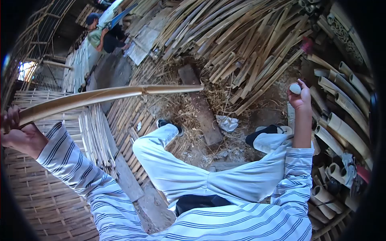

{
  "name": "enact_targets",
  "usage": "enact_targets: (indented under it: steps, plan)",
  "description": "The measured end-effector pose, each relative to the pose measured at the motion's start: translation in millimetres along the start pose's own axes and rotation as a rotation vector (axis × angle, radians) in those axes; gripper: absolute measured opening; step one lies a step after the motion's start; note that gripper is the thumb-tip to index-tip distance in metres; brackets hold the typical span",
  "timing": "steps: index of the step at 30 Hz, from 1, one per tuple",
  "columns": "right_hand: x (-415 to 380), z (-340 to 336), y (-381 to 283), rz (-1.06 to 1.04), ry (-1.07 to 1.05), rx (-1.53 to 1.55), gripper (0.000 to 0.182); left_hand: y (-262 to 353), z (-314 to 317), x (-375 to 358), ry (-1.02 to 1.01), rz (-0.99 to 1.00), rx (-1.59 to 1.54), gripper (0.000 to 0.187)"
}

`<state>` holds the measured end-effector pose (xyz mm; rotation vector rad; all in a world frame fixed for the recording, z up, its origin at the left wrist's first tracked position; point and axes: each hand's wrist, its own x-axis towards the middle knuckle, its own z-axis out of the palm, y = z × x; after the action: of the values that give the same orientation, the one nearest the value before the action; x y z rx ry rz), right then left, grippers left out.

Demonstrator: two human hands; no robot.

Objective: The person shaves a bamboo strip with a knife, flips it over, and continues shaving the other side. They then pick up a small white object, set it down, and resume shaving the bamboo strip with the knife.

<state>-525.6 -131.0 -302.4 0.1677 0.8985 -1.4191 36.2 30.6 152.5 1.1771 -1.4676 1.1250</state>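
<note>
Shavings on ground, bamboo strip in left fist, pale object in right fist

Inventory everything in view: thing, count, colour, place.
strip: one, tan, upper left
round piece: one, pale, upper right
plank: one, brown, ground ahead
shavings: uncountable, straw, around plank
crumpled sheet: one, white, beside plank
long strips: many, tan, ahead
bamboo: many pieces, tan, far right
woven mat: one, tan, lower left
bundle: one, pale, centre-left
co-worker: one, green top, upper left
sleeves: two, striped white, either side
trousers: one, pale blue, centre
left hand: one, holding strip
right hand: one, holding round piece
</note>
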Motion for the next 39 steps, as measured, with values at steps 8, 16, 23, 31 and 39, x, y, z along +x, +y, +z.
enact_targets:
  steps: [8,16,23,31,39]
  plan:
    - [-8.0,3.5,19.1,0.089,-0.055,-0.026,0.01,62.1,16.7,-31.6,0.351,-0.651,-0.4,0.025]
    - [-48.1,22.9,99.2,0.028,-0.2,-0.526,0.019,41.6,9.7,-89.4,0.11,-0.755,-0.531,0.033]
    - [-93.4,45.0,186.6,-0.352,-0.287,-1.192,0.035,8.0,-8.4,-87.4,0.056,-0.976,-0.919,0.023]
    - [-76.7,-11.3,278.9,-0.471,-0.704,-1.755,0.027,-15.3,-16.2,-98.7,0.049,-0.915,-0.89,0.022]
    - [-147.6,13.2,337.2,-0.028,-0.656,-1.632,0.057,-23.8,2.0,-99.1,0.162,-0.91,-0.59,0.03]
